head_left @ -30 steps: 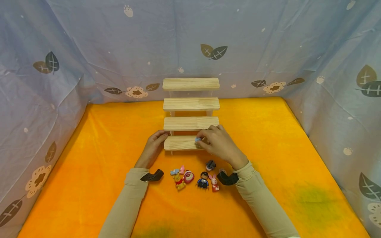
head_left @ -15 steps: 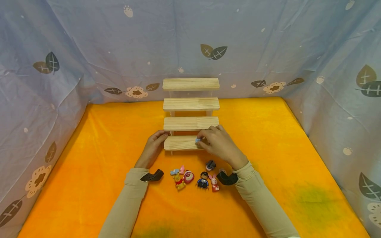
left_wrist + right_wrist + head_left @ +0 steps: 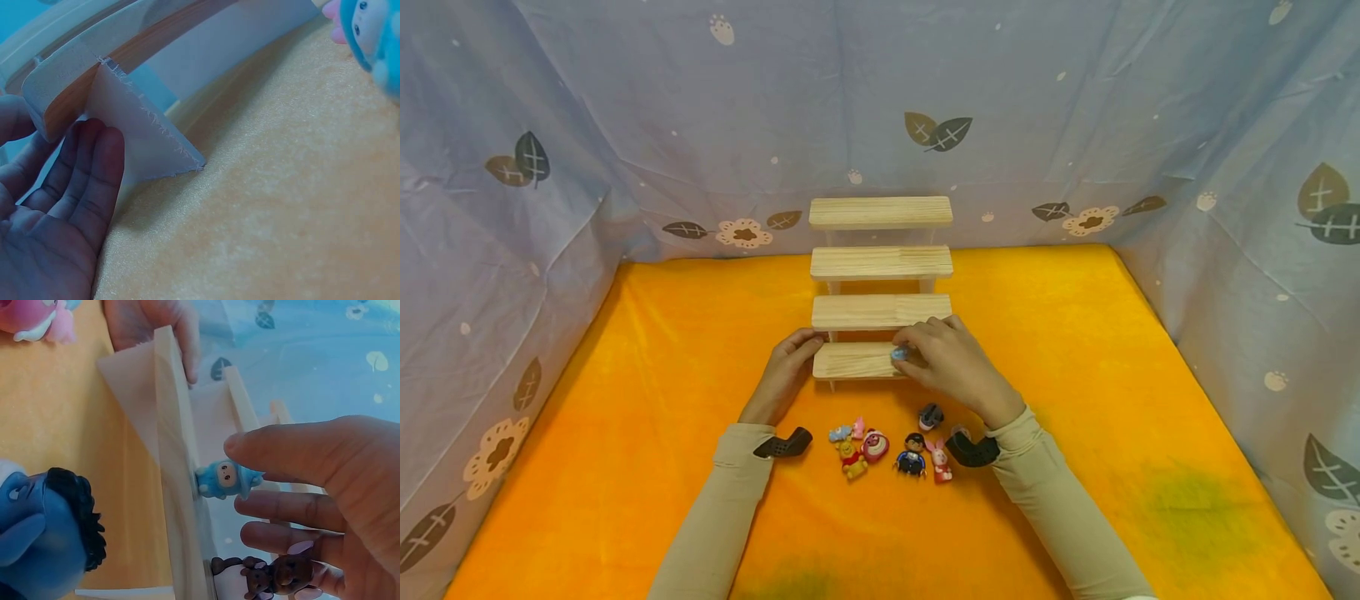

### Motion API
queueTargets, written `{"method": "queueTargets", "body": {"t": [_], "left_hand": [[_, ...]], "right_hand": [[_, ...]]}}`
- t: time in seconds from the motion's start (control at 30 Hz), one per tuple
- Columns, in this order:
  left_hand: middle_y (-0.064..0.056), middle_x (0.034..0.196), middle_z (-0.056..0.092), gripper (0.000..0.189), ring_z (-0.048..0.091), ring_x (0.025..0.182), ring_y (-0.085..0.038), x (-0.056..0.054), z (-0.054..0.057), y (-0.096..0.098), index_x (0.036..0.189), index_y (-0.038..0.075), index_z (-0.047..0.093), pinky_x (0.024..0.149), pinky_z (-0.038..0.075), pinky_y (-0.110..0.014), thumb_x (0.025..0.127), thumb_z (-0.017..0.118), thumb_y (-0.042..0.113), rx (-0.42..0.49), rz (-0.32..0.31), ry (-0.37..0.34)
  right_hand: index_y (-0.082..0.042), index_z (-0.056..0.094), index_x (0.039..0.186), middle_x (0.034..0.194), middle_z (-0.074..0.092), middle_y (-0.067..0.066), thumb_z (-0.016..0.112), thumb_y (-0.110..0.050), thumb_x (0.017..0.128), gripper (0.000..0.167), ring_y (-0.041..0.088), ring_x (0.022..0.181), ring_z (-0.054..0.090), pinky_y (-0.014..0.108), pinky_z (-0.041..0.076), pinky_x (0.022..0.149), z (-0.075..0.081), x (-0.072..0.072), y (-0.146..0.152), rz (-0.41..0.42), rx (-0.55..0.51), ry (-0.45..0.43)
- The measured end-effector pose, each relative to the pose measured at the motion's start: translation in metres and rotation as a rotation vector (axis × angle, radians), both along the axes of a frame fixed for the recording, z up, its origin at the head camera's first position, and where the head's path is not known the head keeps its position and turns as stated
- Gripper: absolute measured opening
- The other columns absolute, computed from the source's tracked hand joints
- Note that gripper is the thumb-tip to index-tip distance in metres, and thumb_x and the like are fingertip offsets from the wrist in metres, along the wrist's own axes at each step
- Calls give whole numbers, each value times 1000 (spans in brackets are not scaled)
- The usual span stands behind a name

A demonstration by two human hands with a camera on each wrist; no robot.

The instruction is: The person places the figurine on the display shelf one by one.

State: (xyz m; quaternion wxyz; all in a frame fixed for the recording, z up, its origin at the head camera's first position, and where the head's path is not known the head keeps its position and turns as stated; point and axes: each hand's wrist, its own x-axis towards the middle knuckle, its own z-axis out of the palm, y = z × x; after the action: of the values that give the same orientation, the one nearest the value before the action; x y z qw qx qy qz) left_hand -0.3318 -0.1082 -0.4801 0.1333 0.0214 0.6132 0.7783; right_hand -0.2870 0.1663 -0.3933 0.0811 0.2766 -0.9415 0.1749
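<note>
Blue toy (image 3: 220,479): upright at the bottom step (image 3: 853,362), feet apparently touching the wood
Handling: probably light, stiff, a little slick and hard to break; the head looks your best hold
Right hand (image 3: 951,358): you pinch the toy's head between thumb and forefinger
Left hand (image 3: 790,362): you grip the step's end, thumb and fingers on opposite sides
Right wrist view: gives you the toy's face, plus a brown toy (image 3: 275,575) beside it that your hand hides in the head view
Left wrist view: shows your fingertips apparently against the white support (image 3: 140,131)
Cloth (image 3: 700,333): a grey donkey (image 3: 931,417) lies nearby
</note>
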Motion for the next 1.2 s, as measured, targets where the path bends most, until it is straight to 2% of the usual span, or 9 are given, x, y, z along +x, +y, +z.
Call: {"method": "queueTargets", "body": {"t": [0.1,0.2,0.37,0.57,0.7,0.9,1.2], "left_hand": [[0,121,57,21,55,111,-12,0,0,0,122,5,57,98,47,-20,106,53,18,-1,-3,3],[1,121,57,21,54,113,-12,0,0,-1,122,6,58,99,46,-20,106,53,19,0,-9,10],[2,119,58,16,55,113,-11,1,0,0,118,8,60,98,47,-19,106,52,16,14,-1,6],[3,118,59,14,55,112,-11,1,0,-1,115,10,61,98,47,-19,106,52,16,27,-4,10],[2,118,59,15,55,112,-11,0,-1,-1,116,10,61,98,47,-20,106,53,17,25,-4,7],[4,116,60,13,56,110,-11,-1,-2,-1,113,13,63,97,47,-20,105,54,17,15,4,3],[2,115,59,10,55,110,-11,0,-1,-1,101,14,61,98,46,-21,105,54,20,4,-5,10]], "right_hand": [[-15,70,115,106,74,0,75,-32,93,29,19,93,62,40,41,92,0,0,0,2,-24,-9],[-14,71,113,111,72,1,73,-30,94,25,19,97,59,41,41,92,2,0,-1,12,-90,-19],[-13,72,110,118,70,3,69,-24,97,17,22,107,57,46,42,98,7,3,-3,33,-215,23],[-17,71,111,119,70,0,66,-23,99,14,19,108,59,41,41,96,16,12,-6,84,-309,45],[-14,70,113,118,69,0,65,-22,100,17,18,105,59,41,46,95,20,19,-11,144,-310,41],[-12,69,113,118,67,1,66,-18,99,16,15,106,60,32,55,88,21,27,-20,222,-301,7],[-15,71,112,111,70,-2,66,-21,99,15,16,105,61,36,50,96,9,35,-42,322,-201,-2]]}}
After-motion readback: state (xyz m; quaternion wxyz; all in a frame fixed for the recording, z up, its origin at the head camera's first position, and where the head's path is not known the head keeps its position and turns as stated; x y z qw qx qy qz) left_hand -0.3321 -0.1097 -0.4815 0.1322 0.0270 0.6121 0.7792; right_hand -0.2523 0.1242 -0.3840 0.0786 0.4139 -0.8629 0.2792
